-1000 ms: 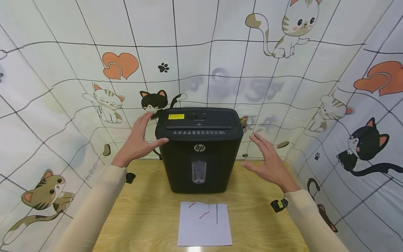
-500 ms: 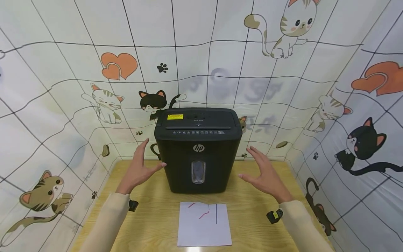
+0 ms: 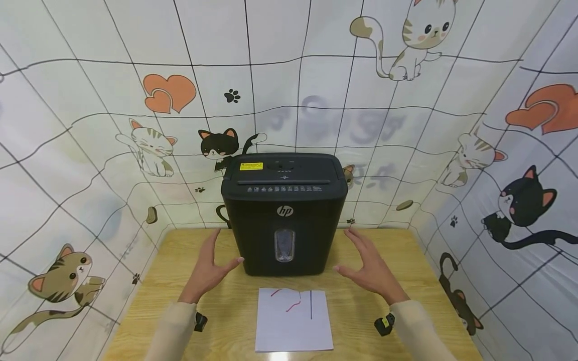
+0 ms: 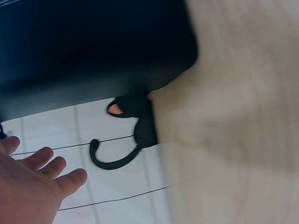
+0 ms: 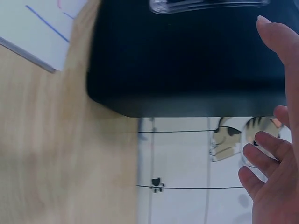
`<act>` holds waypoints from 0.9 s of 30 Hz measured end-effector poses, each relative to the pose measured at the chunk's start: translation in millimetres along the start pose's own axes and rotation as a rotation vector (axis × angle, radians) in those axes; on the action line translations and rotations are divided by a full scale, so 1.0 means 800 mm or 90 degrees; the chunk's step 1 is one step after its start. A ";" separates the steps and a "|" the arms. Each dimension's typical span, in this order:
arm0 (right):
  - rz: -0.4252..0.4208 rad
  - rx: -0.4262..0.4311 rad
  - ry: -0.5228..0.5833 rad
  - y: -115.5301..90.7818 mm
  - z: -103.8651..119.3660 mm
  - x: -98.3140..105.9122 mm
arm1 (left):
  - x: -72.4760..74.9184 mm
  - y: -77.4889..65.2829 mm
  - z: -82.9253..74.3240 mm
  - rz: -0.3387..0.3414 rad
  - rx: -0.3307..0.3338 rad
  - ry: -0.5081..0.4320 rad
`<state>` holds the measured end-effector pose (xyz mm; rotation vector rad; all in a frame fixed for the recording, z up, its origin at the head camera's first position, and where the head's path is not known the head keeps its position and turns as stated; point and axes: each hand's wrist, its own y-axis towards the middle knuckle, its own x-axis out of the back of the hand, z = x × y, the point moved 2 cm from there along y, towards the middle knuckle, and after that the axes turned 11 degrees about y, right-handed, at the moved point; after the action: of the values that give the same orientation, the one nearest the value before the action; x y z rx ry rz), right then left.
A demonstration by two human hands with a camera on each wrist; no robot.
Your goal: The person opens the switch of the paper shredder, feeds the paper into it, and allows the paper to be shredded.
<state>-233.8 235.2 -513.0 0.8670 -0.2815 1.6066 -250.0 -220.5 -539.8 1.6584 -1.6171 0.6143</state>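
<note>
A black HP paper shredder (image 3: 257, 235) stands upright at the back of the wooden table, with a small clear window low on its front and a yellow sticker on top. My left hand (image 3: 208, 268) is beside its lower left side, fingers spread and holding nothing; the thumb tip overlaps the shredder's edge in the head view. On the other side my right hand (image 3: 370, 268) mirrors it, thumb and fingers apart, also holding nothing. In front of the shredder lies a stack of white paper (image 3: 293, 331) marked with red and blue pen lines.
The wooden table (image 3: 149, 301) reaches back to a white cloth (image 3: 280, 40) printed with cats, hearts and grid lines, which also hangs on both sides. A dark wrist camera (image 3: 385, 325) sits at the right wrist, another (image 3: 200, 322) at the left.
Both hands have come down from beside the shredder's upper part to its lower sides and moved nearer to me, staying spread apart. The shredder and paper have not moved.
</note>
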 end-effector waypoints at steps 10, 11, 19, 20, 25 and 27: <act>0.032 -0.052 0.039 -0.020 -0.020 -0.043 | -0.053 -0.026 0.015 0.044 0.053 -0.014; 0.038 -0.060 0.037 -0.023 -0.022 -0.047 | -0.059 -0.029 0.016 0.042 0.054 -0.011; 0.073 -0.116 0.041 -0.036 -0.033 -0.078 | -0.102 -0.043 0.011 0.038 0.004 0.006; 0.077 -0.125 0.048 -0.038 -0.034 -0.082 | -0.107 -0.045 0.010 0.041 -0.002 0.007; 0.092 -0.152 0.062 -0.048 -0.039 -0.101 | -0.131 -0.053 0.004 0.051 -0.037 0.013; 0.089 -0.147 0.065 -0.052 -0.040 -0.110 | -0.139 -0.056 0.002 0.051 -0.051 0.023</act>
<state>-207.9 199.6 -605.8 0.5967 -0.4546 1.7028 -216.8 -153.5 -634.0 1.5224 -1.6676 0.6083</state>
